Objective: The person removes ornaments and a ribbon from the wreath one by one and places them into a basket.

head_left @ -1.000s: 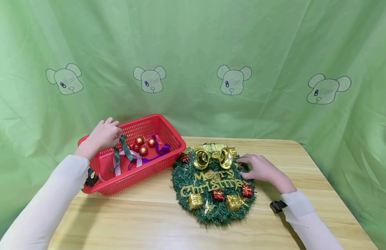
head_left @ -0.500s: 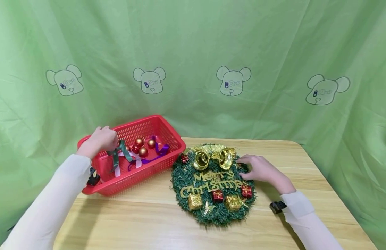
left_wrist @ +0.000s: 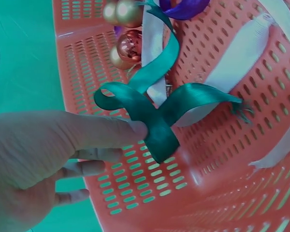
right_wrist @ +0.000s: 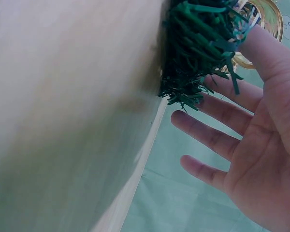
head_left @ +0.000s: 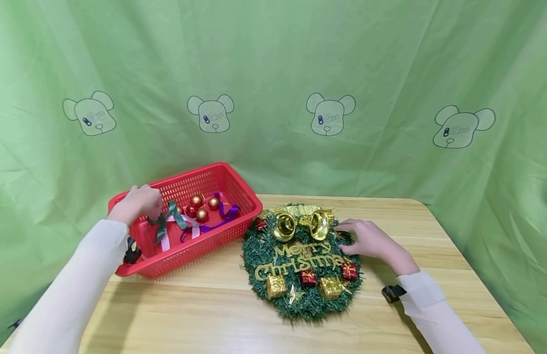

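Note:
My left hand (head_left: 140,202) is down in the left part of the red basket (head_left: 198,248), pinching a green satin ribbon (left_wrist: 154,116). The left wrist view shows the thumb on the ribbon's folded middle, the other fingers held behind it; the ribbon's loops and frayed end spread out beyond. At the right edge of the green wreath (head_left: 318,307), my right hand (head_left: 371,239) rests with thumb and fingertips at the tinsel, the lower fingers spread and straight in the right wrist view. On the wreath are gold bells (head_left: 284,226), gold Merry Christmas lettering (head_left: 300,260) and small gift boxes (head_left: 276,286).
Several gold and red balls (head_left: 202,215), white ribbon (left_wrist: 241,53) and purple ribbon (head_left: 225,219) lie in the basket. The basket stands at the table's back left, beside the wreath. Behind the wooden table (head_left: 202,314) hangs a green curtain (head_left: 273,59).
My left hand has moved down and slightly left inside the basket, drawing the pinched end of the green ribbon lower. The right hand and wreath have stayed in place.

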### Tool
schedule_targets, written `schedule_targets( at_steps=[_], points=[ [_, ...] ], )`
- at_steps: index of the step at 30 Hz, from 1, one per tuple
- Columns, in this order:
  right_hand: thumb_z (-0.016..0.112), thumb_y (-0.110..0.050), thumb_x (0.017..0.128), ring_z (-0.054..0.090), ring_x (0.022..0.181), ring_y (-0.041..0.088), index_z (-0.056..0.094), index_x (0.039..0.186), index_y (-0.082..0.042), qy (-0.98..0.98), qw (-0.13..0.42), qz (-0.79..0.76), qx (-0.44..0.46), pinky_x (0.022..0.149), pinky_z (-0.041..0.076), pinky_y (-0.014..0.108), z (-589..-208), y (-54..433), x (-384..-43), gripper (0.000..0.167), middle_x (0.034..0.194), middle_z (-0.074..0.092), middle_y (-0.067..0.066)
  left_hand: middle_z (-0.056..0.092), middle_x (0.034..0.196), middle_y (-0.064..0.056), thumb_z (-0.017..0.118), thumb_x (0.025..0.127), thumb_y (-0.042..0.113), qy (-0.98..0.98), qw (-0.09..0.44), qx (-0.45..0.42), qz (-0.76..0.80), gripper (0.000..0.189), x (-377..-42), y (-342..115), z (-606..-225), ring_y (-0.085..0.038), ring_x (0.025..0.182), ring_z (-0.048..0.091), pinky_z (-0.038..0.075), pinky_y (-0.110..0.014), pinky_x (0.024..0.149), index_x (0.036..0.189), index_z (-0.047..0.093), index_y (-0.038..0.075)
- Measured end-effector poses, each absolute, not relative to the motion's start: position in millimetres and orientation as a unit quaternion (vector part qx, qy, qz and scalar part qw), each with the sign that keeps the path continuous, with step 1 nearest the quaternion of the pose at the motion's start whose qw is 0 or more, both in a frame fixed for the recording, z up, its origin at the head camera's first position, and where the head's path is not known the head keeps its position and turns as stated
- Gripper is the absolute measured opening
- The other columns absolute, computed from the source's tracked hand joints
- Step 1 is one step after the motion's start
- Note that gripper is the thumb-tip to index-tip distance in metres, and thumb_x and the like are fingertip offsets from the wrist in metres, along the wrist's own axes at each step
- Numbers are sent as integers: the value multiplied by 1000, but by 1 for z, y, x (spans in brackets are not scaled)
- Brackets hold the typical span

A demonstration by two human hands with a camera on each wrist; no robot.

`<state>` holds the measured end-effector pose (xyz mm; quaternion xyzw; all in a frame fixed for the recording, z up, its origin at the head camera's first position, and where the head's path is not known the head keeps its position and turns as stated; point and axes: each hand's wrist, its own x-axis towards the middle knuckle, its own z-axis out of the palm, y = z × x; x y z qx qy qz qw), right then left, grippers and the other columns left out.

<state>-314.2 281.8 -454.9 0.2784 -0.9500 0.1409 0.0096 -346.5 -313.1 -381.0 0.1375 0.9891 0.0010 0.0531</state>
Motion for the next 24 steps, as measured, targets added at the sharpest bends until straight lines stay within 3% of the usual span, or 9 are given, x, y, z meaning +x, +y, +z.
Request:
schedule_targets(
  at_steps=[5,11,16,20,24],
  points=[
    [80,-26,83,52,59,1,66,133,-5,-950,10,141,278,98,52,56,-456,282,-315,56,139,60,26,49,56,4,67,71,0,987,15,158,10,28,-347,-314,-387,-27,80,46,33,-48,79,53,54,17],
    [81,-27,82,70,85,20,67,132,-5,-949,18,143,281,101,49,60,-457,282,-316,56,137,62,25,58,67,-1,68,73,1,984,-31,177,16,23,-346,-314,-393,-31,85,50,37,-56,83,57,59,14],
    [80,-27,83,66,76,13,66,132,-5,-949,14,143,282,101,50,59,-456,283,-316,56,137,62,25,61,83,-7,71,74,2,982,-53,183,4,16,-344,-311,-395,-34,90,50,38,-56,82,63,65,13],
    [80,-27,83,66,76,12,66,132,-5,-948,15,142,283,100,50,59,-456,283,-316,56,137,62,25,59,85,-8,73,75,3,982,-53,182,4,15,-343,-310,-396,-33,89,49,38,-56,83,66,65,12],
    [80,-28,84,54,53,6,66,133,-5,-948,12,144,282,92,54,51,-456,283,-316,56,138,61,25,58,84,-8,73,76,4,983,-48,177,6,16,-343,-311,-399,-32,87,48,38,-55,83,66,63,12]
  ],
)
